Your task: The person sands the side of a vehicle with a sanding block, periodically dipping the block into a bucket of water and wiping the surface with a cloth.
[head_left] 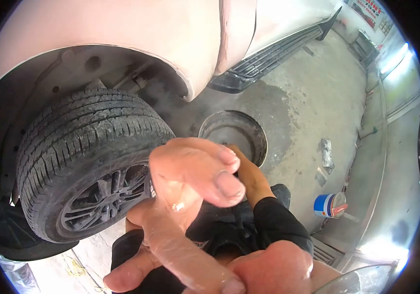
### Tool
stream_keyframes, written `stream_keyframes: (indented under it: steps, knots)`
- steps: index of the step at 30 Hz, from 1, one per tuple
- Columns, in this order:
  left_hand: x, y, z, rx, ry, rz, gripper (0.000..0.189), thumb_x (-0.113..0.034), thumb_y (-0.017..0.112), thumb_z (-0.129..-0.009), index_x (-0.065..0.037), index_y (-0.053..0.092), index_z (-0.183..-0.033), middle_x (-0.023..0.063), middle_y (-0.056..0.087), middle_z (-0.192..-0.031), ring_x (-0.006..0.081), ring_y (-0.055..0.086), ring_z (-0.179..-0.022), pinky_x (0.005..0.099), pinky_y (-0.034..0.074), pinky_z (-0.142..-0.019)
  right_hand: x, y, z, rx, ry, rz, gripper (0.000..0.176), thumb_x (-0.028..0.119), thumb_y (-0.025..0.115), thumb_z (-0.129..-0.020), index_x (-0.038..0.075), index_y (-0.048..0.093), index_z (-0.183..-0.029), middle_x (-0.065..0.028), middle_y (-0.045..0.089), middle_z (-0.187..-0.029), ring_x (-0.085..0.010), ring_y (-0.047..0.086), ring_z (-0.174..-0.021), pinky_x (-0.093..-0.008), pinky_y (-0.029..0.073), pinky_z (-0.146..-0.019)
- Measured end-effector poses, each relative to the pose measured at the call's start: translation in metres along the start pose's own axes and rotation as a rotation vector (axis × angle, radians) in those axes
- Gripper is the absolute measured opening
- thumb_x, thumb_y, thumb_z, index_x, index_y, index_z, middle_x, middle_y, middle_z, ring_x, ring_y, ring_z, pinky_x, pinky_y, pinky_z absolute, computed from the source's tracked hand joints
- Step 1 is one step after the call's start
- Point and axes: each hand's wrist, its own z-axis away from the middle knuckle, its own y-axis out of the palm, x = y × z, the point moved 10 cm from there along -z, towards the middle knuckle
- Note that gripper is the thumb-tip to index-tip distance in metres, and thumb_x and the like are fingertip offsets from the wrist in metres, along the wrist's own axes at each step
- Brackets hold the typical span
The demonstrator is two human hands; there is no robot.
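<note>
Close to the camera, my left hand is raised with its fingers bent together and their tips toward the right. A shiny wet-looking patch shows on its skin, and no object appears between the fingers. My right hand lies lower, at the bottom of the view, overlapping the left. A long finger crosses below the left palm, and another fingertip points out to the lower left. Most of the right hand's fingers are hidden where the hands overlap. Behind the hands is a car tyre on a dark spoked wheel.
A pale car body with a black side step spans the top. On the concrete floor stand a round metal pan and a blue-and-white can. My black clothing and bare leg are below. Wall panels line the right.
</note>
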Motion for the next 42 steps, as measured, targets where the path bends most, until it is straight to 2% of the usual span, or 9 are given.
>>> stream_keyframes:
  steps: [11,15,20,24,28,30,32,35,42]
  knots:
    - [0.012,0.021,-0.012,0.468,0.421,0.134,0.082,-0.084,0.017,-0.094,-0.025,0.075,-0.091,0.0200,0.056,-0.111,0.0321,0.053,-0.105,0.0455,0.043,-0.098,0.003,0.002,-0.025,-0.104,-0.100,0.252,0.077,0.059,0.058,-0.089,-0.002,0.063,-0.135,-0.0276,0.055,-0.145,-0.0418,0.051,-0.137,-0.0459,0.039,-0.115]
    - [0.008,0.018,-0.007,0.447,0.054,0.265,0.053,-0.071,0.037,-0.099,-0.033,0.074,-0.097,0.0088,0.049,-0.128,0.0332,0.044,-0.126,0.0557,0.039,-0.107,0.001,-0.002,0.020,-0.077,-0.078,0.123,0.073,0.055,0.062,-0.090,-0.001,0.062,-0.137,-0.0268,0.058,-0.141,-0.0399,0.054,-0.132,-0.0454,0.042,-0.111]
    - [0.019,0.029,-0.004,0.371,0.187,0.123,0.087,-0.088,0.012,-0.091,-0.024,0.071,-0.090,0.0201,0.057,-0.112,0.0293,0.055,-0.103,0.0440,0.047,-0.095,0.000,0.000,0.062,-0.095,-0.105,-0.250,0.069,0.050,0.066,-0.090,0.001,0.061,-0.139,-0.0259,0.062,-0.135,-0.0377,0.058,-0.125,-0.0447,0.045,-0.107]
    - [0.022,0.018,0.005,0.228,-0.076,0.235,0.077,-0.087,0.022,-0.092,-0.029,0.070,-0.107,0.0141,0.052,-0.119,0.0294,0.049,-0.109,0.0516,0.044,-0.097,0.016,-0.051,0.108,-0.180,-0.233,-0.653,0.067,0.046,0.069,-0.091,0.002,0.060,-0.140,-0.0251,0.065,-0.131,-0.0358,0.061,-0.120,-0.0442,0.047,-0.103]
    - [0.108,-0.036,0.052,0.193,-0.363,0.291,0.098,-0.091,0.030,-0.089,-0.001,0.066,-0.105,0.0188,0.057,-0.099,0.0283,0.053,-0.090,0.0404,0.044,-0.087,0.086,-0.158,0.188,-0.385,-0.547,-0.687,0.065,0.042,0.072,-0.091,0.004,0.059,-0.142,-0.0243,0.068,-0.127,-0.0340,0.064,-0.115,-0.0437,0.049,-0.100]
    - [0.202,-0.117,0.140,-0.001,-0.704,-0.178,0.038,-0.036,0.059,-0.102,0.001,0.067,-0.098,0.0201,0.063,-0.099,0.0319,0.060,-0.096,0.0361,0.046,-0.091,0.154,-0.221,0.270,-0.669,-0.685,-0.228,0.062,0.039,0.071,-0.092,0.005,0.058,-0.143,-0.0308,0.065,-0.127,-0.0418,0.061,-0.119,-0.0476,0.047,-0.103]
    - [0.257,-0.170,0.210,-0.022,-0.993,-0.700,0.041,-0.041,0.063,-0.098,-0.002,0.067,-0.110,0.0199,0.063,-0.113,0.0279,0.058,-0.104,0.0379,0.044,-0.093,0.226,-0.263,0.350,-0.827,-0.846,-0.139,0.058,0.031,0.073,-0.092,0.009,0.058,-0.144,-0.0338,0.054,-0.132,-0.0475,0.051,-0.125,-0.0504,0.044,-0.106]
    - [0.273,-0.221,0.250,0.327,-0.921,-1.635,0.054,-0.036,0.074,-0.090,-0.005,0.061,-0.132,0.0179,0.056,-0.131,0.0323,0.051,-0.119,0.0438,0.043,-0.096,0.326,-0.303,0.449,-1.170,-1.175,0.036,0.060,0.019,0.079,-0.087,0.014,0.059,-0.144,-0.0332,0.041,-0.140,-0.0500,0.045,-0.127,-0.0534,0.044,-0.105]
    - [0.294,-0.263,0.261,0.580,-1.052,-1.584,0.067,-0.031,0.075,-0.090,-0.007,0.049,-0.146,0.0171,0.046,-0.143,0.0380,0.045,-0.130,0.0528,0.040,-0.107,0.439,-0.341,0.519,-1.624,-1.425,0.243,0.063,0.018,0.082,-0.083,0.021,0.062,-0.142,-0.0387,0.035,-0.142,-0.0519,0.043,-0.126,-0.0556,0.044,-0.102]
